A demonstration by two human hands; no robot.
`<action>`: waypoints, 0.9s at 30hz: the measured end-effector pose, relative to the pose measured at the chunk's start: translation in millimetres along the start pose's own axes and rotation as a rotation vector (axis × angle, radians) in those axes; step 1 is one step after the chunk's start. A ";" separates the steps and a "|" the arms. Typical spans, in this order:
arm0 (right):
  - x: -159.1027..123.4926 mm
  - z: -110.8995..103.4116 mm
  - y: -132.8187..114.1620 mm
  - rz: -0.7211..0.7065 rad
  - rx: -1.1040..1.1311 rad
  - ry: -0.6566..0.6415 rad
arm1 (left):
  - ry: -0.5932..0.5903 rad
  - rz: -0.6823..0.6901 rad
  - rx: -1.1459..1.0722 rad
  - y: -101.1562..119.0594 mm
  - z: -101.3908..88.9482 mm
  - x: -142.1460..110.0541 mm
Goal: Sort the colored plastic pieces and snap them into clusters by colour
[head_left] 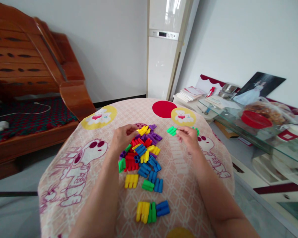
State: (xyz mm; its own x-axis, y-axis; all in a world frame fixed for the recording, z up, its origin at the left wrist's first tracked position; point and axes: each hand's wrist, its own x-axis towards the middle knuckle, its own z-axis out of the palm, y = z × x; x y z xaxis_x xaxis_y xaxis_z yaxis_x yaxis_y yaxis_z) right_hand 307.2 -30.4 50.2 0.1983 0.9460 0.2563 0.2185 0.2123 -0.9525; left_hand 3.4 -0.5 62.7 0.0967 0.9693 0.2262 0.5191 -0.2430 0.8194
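Note:
My left hand (123, 138) reaches to the far side of a heap of colourful plastic tube-shaped building blocks. Its thumb and forefinger are closed at the end of a yellow block (143, 130). Purple blocks (155, 137) lie just beyond. My right hand (188, 137) pinches a green block (172, 131) right of the heap, and another green piece (196, 131) shows partly behind that hand. Red blocks (131, 163) and blue blocks (154, 162) fill the near part of the heap. Closer to me, a yellow block (142, 212), a green block (152, 213) and a blue block (163, 208) form a row.
The round table's patterned cloth (178, 201) lies under everything. On the left stands a wooden bench (74, 96). To the right, a glass-topped cabinet (234, 124) holds papers, a photo and a red bowl (255, 119). A tall white appliance (161, 62) stands behind the table.

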 end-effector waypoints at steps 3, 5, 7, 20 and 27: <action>12.8 -49.1 9.1 -0.019 -0.035 0.306 | 0.121 -0.117 0.122 -24.6 -25.2 0.8; 16.3 -79.5 15.1 0.006 -0.119 0.398 | 0.130 -0.180 0.195 -42.5 -34.9 0.4; 15.7 -102.7 19.2 0.066 -0.204 0.400 | 0.089 -0.243 0.232 -59.1 -38.2 0.4; 9.2 -126.2 37.3 0.210 -0.317 0.155 | -0.228 -0.440 -0.201 -66.5 -36.7 -2.7; 9.2 -121.4 37.8 0.237 -0.305 0.186 | -0.295 -0.411 -0.242 -56.4 -42.6 -7.9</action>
State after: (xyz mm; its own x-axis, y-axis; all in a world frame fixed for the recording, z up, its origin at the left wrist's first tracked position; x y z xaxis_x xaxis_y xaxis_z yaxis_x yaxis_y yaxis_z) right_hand 433.3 -43.4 36.5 0.4397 0.8938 0.0881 0.4129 -0.1141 -0.9036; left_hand -62.9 4.0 37.2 0.1794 0.9472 -0.2657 0.3583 0.1886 0.9144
